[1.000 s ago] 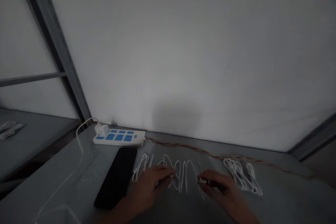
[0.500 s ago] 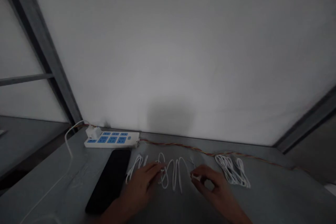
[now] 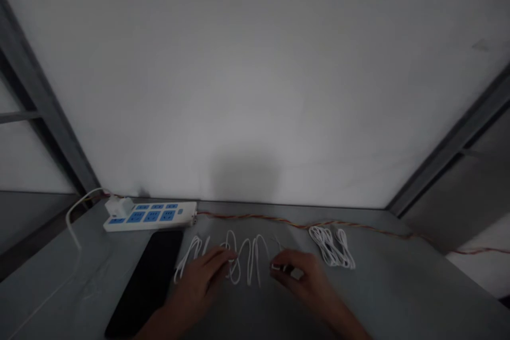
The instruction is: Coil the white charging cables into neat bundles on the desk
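A pale grey wall fills most of the frame, with a grey metal frame post [image 3: 40, 101] slanting up at the left and a grey counter [image 3: 398, 297] spreading across the bottom. Along the counter's back edge, lower left of centre, lies a white power strip with blue sockets [image 3: 149, 218], a white plug adapter [image 3: 117, 206] at its left end, and a twisted orange-and-red cable [image 3: 303, 221] runs from it toward the right. In front of the strip lies a flat black phone or tablet [image 3: 145, 281]. Right of that, thin white cable [image 3: 249, 260] lies in loose loops at lower centre, and a tighter bundle of white cable [image 3: 330, 247] sits further right. The hands are apart: the left hand [image 3: 195, 281] has its fingertips [image 3: 225, 255] on the loops, whether gripping cannot be told, and the right hand [image 3: 298, 276] pinches a small white connector [image 3: 275, 266] at the loops' right end
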`<state>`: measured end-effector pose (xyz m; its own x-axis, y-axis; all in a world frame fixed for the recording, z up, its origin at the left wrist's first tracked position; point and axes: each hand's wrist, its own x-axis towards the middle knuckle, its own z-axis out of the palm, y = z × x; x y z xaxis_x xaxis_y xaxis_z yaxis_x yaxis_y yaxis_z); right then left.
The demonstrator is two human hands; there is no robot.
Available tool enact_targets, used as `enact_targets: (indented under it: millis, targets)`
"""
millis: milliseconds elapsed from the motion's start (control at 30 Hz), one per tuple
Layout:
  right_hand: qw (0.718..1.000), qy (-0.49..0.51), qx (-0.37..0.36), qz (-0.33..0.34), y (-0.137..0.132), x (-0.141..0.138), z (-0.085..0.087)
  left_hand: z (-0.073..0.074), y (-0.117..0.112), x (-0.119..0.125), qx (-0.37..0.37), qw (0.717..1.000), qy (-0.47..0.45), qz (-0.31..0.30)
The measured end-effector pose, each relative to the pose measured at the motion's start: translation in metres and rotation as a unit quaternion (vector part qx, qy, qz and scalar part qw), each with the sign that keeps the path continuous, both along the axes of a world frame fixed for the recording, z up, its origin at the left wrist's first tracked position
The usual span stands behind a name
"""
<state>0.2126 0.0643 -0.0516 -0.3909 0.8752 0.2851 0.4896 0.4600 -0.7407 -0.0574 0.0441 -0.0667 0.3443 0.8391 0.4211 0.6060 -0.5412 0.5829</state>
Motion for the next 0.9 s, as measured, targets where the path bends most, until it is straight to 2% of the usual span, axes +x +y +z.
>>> enact_targets:
  millis: [167,400,700,900]
  targets:
    - [0.998,0.043,0.029,0.031,0.0011,0.002,-0.0071,-0.0023,-0.0002,0.0006,-0.008,1.0,0.016,-0.009]
    - [0.994,0.073,0.073,0.037,-0.0013,0.0008,-0.0028,-0.0062,0.0017,-0.0023,-0.005,0.999,0.008,-0.04]
    - [0.985,0.101,0.135,0.042,-0.0018,-0.0023,0.0015,-0.0083,0.0017,-0.0051,0.007,0.999,-0.005,-0.043]
    - [0.99,0.075,0.116,0.035,-0.0014,-0.0019,-0.0012,-0.007,0.0005,-0.0028,-0.001,0.999,0.008,-0.034]
